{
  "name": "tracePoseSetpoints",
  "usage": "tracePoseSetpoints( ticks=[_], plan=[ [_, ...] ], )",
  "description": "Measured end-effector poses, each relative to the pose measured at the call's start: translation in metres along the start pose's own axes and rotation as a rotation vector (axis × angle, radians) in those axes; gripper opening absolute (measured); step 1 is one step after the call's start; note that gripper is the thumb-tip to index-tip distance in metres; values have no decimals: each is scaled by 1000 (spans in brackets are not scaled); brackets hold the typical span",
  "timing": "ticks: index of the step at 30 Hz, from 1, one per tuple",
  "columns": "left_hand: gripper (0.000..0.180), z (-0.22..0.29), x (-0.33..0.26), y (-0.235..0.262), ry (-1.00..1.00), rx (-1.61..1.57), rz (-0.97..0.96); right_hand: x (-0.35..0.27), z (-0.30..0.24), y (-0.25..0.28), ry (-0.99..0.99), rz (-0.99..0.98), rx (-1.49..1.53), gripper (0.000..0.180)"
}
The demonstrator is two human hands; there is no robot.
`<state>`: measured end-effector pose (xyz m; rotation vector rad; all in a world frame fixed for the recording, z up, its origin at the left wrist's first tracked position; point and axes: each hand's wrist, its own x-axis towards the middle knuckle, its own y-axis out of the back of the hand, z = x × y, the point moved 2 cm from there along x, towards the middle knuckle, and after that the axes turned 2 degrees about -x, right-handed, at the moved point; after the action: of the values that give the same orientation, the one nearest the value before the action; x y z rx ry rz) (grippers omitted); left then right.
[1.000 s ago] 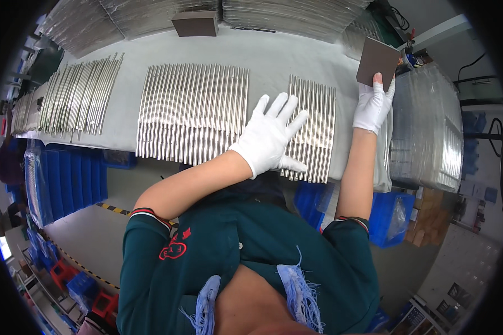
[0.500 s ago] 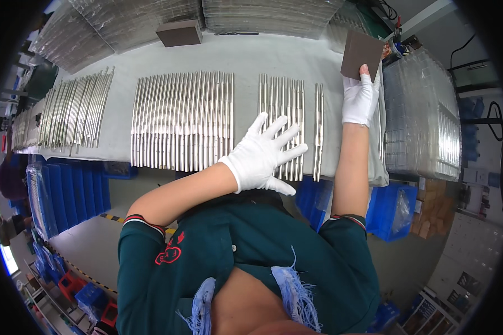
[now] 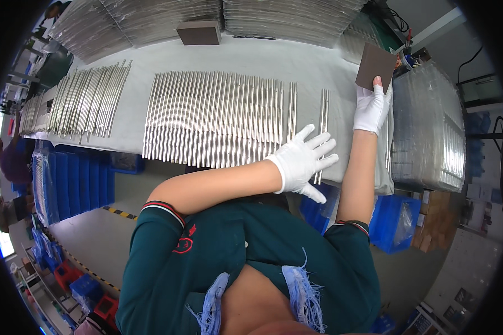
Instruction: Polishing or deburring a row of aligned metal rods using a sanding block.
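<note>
While the right hand holds a brown block in its fingers, the left hand, fingers spread wide, partly covers some metal rods on the bench, beside a longer row.

Bright windows stand left of a grey floor with yellow-and-black tape.

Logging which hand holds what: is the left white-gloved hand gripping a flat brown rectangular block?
No, the right white-gloved hand grips the block, while the left hand is spread open near silver metal rods.
</note>
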<state>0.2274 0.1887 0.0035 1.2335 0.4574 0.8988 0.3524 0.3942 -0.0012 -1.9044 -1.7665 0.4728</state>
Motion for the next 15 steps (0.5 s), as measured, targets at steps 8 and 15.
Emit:
tracePoseSetpoints(
  ticks=[8,15],
  plan=[
    [89,-10,-63,20,139,41,51,-3,4,-6,-10,-57,-30,64],
    [86,-14,-82,27,184,5,99,-6,6,-8,-15,-24,-74,64]
  ],
)
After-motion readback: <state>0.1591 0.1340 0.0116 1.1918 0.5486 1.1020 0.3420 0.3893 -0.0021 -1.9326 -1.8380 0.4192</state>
